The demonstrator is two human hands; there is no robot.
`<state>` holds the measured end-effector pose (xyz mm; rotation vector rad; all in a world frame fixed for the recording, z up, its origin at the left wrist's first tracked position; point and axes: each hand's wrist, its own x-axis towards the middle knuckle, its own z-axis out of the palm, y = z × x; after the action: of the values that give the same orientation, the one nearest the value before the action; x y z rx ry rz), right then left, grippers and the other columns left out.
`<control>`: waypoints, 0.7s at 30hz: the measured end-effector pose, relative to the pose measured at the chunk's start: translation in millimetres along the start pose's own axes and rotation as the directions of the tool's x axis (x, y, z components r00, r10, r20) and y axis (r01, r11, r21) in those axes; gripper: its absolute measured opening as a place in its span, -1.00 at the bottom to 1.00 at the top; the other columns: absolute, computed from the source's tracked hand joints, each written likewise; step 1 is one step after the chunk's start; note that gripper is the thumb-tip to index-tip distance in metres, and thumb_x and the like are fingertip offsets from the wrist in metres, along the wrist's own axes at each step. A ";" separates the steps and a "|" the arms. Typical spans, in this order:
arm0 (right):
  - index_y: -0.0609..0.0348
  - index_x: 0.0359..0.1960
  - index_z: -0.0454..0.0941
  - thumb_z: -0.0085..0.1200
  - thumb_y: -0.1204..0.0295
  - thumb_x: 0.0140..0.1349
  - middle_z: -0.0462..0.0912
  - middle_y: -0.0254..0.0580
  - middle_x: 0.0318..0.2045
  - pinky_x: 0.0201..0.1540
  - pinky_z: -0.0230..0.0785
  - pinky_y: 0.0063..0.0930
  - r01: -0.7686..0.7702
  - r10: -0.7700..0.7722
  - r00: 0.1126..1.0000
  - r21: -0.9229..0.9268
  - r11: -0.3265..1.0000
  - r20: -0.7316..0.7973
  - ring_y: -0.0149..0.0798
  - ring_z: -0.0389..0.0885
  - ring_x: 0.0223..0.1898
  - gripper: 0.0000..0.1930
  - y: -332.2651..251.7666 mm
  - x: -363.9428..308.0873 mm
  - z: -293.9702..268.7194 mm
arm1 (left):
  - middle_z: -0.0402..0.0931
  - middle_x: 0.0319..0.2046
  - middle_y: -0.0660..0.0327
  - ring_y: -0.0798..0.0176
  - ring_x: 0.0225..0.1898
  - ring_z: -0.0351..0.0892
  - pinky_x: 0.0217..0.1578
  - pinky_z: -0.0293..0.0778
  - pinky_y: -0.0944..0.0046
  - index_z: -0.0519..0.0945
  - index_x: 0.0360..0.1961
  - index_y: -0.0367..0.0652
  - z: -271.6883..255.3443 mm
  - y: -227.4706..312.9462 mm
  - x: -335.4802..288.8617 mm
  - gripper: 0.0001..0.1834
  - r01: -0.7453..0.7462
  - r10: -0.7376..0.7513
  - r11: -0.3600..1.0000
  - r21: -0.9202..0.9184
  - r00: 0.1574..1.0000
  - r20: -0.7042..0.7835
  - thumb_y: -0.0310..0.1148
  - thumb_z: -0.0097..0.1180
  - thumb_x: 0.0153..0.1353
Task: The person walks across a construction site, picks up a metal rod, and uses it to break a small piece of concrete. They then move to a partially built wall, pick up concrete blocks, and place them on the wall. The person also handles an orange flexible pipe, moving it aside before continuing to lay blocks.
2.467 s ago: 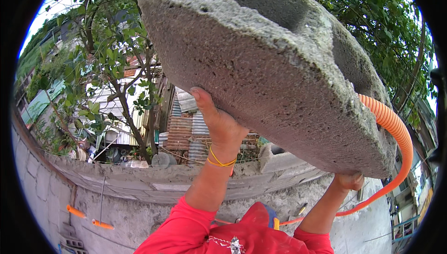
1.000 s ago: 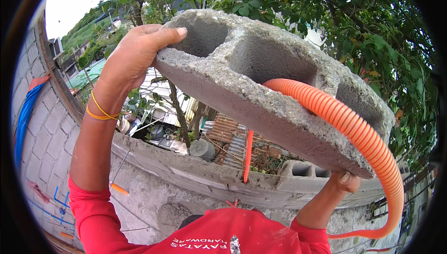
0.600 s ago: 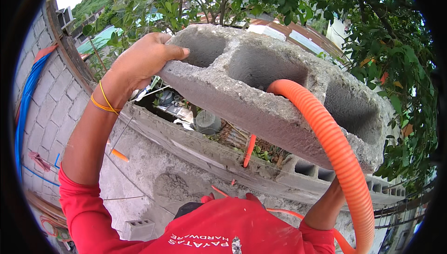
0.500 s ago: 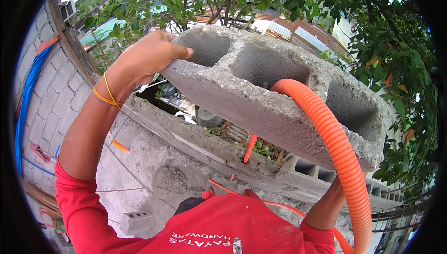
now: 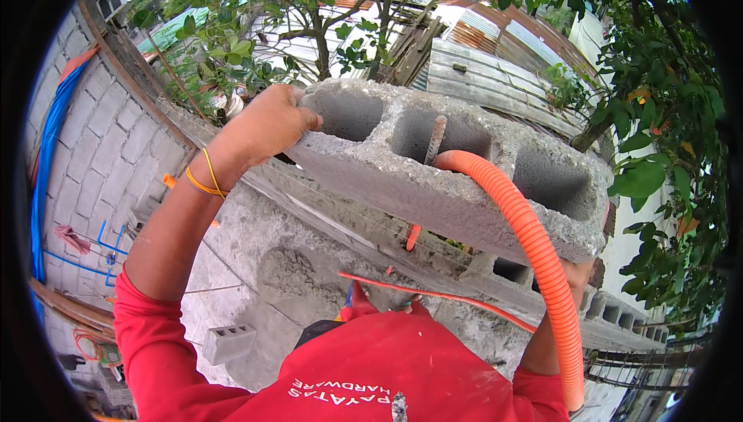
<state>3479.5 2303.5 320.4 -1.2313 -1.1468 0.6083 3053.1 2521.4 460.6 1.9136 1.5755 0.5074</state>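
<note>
A grey hollow concrete block point(image 5: 418, 194) is raised in front of me, tilted down to the right. My left hand point(image 5: 277, 124) is closed on its left end, the thumb over the rim of the left cavity. My right hand point(image 5: 574, 273) grips the right end from below, mostly hidden by the block and an orange corrugated conduit point(image 5: 538, 248). That conduit runs through the block's middle cavity and curves down toward me. In the same cavity stands the tip of a ribbed steel bar point(image 5: 436, 140). Beneath the block, a lower piece of orange conduit point(image 5: 413, 238) shows.
A low wall of hollow blocks point(image 5: 495, 279) runs beneath, with wet mortar point(image 5: 348, 225) on it. A loose block point(image 5: 229, 343) lies on the concrete floor at lower left. Blue tubing point(image 5: 48, 159) hangs along the left block wall. Tree branches point(image 5: 658, 167) crowd the right.
The block has come down along the conduit and shifted slightly left in view, both hands still on it. The steel bar's tip now shows clearly inside the middle cavity.
</note>
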 end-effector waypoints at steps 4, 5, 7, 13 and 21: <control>0.19 0.57 -0.09 0.75 0.22 -0.46 0.32 -0.03 0.37 0.43 0.29 -0.10 0.076 -0.076 0.997 0.045 0.996 0.003 -0.01 0.40 0.37 0.51 1.2 3.4 24.9 | 0.45 -0.66 0.19 0.25 -0.69 0.37 -0.65 0.28 0.12 0.63 -0.35 -0.44 21.8 -18.6 15.3 -0.73 -0.002 0.004 1.000 -0.028 0.999 0.051 -0.35 0.26 0.19; 0.19 0.56 -0.08 0.75 0.25 -0.45 0.33 -0.04 0.37 0.43 0.29 -0.09 0.026 -0.027 0.999 0.047 0.999 0.020 -0.02 0.40 0.37 0.49 1.7 3.0 28.6 | 0.46 -0.65 0.18 0.24 -0.67 0.39 -0.62 0.31 0.12 0.63 -0.35 -0.44 26.4 -23.2 18.4 -0.73 0.001 0.001 1.000 -0.024 0.998 0.061 -0.35 0.26 0.19; 0.18 0.55 -0.06 0.74 0.29 -0.45 0.33 -0.06 0.38 0.44 0.26 -0.12 -0.027 0.027 0.999 0.003 1.000 0.042 -0.05 0.39 0.38 0.47 4.6 2.6 32.6 | 0.50 -0.62 0.13 0.22 -0.61 0.45 -0.53 0.38 0.11 0.64 -0.33 -0.45 33.5 -30.2 23.7 -0.73 0.002 -0.002 1.000 0.006 0.998 0.058 -0.35 0.27 0.19; 0.23 0.56 -0.04 0.73 0.34 -0.50 0.32 -0.07 0.39 0.49 0.13 -0.22 -0.088 0.110 0.989 -0.202 0.975 0.102 -0.08 0.35 0.41 0.48 33.1 -2.2 32.4 | 0.58 -0.51 0.14 0.27 -0.47 0.49 -0.35 0.45 0.16 0.67 -0.20 -0.45 47.0 -48.5 39.9 -0.72 -0.011 0.005 0.996 0.088 0.997 0.073 -0.37 0.24 0.21; 0.30 0.58 -0.11 0.75 0.26 -0.45 0.22 0.07 0.47 0.56 0.00 -0.17 -0.145 0.212 0.967 -0.382 0.913 0.140 -0.03 0.21 0.50 0.52 80.1 -7.6 28.1 | 0.59 -0.48 0.21 0.34 -0.43 0.48 -0.31 0.45 0.19 0.66 -0.17 -0.42 71.5 -86.4 62.3 -0.74 -0.063 0.058 0.997 0.042 0.994 0.097 -0.42 0.20 0.22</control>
<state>3467.6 2331.0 240.7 -1.6448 -1.3497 0.6707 3048.1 2577.0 345.0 1.9943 1.4830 0.4020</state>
